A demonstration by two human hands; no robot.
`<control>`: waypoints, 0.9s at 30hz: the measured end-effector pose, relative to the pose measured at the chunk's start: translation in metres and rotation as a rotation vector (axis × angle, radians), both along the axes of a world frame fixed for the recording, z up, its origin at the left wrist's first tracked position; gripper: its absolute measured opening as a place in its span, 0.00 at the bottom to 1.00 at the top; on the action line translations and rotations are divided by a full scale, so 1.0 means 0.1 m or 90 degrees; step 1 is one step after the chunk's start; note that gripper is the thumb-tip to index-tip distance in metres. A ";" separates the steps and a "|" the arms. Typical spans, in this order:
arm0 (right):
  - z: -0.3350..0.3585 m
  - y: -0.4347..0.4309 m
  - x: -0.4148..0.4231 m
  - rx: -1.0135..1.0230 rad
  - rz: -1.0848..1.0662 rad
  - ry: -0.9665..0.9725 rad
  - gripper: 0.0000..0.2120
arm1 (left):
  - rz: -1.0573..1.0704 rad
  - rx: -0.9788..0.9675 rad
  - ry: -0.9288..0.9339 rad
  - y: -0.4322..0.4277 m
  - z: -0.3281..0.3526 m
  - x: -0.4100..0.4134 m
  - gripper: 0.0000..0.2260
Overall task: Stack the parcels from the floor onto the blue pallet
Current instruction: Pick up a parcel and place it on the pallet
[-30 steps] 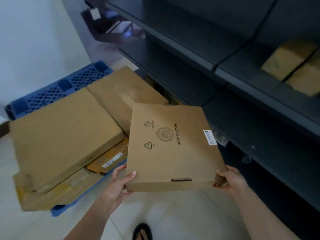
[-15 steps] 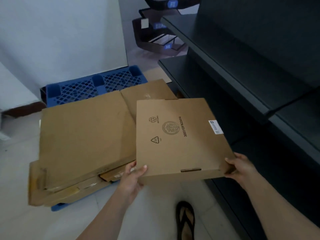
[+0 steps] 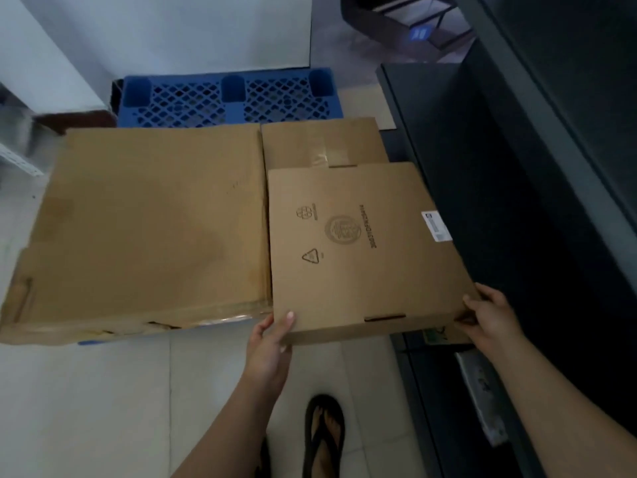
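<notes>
I hold a flat brown parcel (image 3: 358, 250) with printed symbols and a white label by its near corners. My left hand (image 3: 272, 336) grips the near left corner and my right hand (image 3: 489, 315) grips the near right corner. The parcel sits low over the right side of the stack, beside a large flat carton (image 3: 151, 219) and partly over a taped carton (image 3: 320, 143). The blue pallet (image 3: 227, 98) lies under the stack, its grid showing at the far end. Whether the held parcel rests on the box below cannot be told.
Dark metal shelving (image 3: 517, 167) runs along the right, close to the parcel's right edge. A white wall (image 3: 155, 32) stands behind the pallet. My sandalled foot (image 3: 324, 432) is on the pale tiled floor (image 3: 86, 408) below the parcel.
The parcel has moved forward and down onto the right side of the stack, squared up beside the large carton. My view has turned to face the pallet straight on.
</notes>
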State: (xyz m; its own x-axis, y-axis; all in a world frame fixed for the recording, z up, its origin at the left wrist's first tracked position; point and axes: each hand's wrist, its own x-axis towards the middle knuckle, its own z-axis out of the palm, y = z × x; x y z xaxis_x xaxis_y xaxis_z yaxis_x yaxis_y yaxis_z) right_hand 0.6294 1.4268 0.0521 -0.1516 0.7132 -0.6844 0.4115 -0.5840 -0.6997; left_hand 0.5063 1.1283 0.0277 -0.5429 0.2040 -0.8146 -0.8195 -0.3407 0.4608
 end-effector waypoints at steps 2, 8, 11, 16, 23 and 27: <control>-0.07 0.02 -0.14 0.007 0.014 0.013 0.20 | 0.019 0.004 0.003 0.04 -0.04 -0.08 0.14; -0.41 0.07 -0.33 -0.009 0.010 0.014 0.22 | 0.078 -0.019 -0.018 0.11 -0.29 -0.12 0.14; -0.55 0.03 -0.31 0.016 0.040 0.006 0.25 | 0.138 -0.068 -0.057 0.17 -0.38 -0.08 0.14; -0.62 0.02 -0.29 0.019 0.047 0.059 0.26 | 0.178 -0.097 -0.081 0.24 -0.36 -0.14 0.04; -0.64 0.04 -0.41 0.053 0.072 0.058 0.17 | 0.246 -0.090 -0.068 0.29 -0.34 -0.31 0.12; -0.65 0.10 -0.51 0.038 0.082 0.070 0.16 | 0.244 -0.064 -0.067 0.28 -0.36 -0.40 0.19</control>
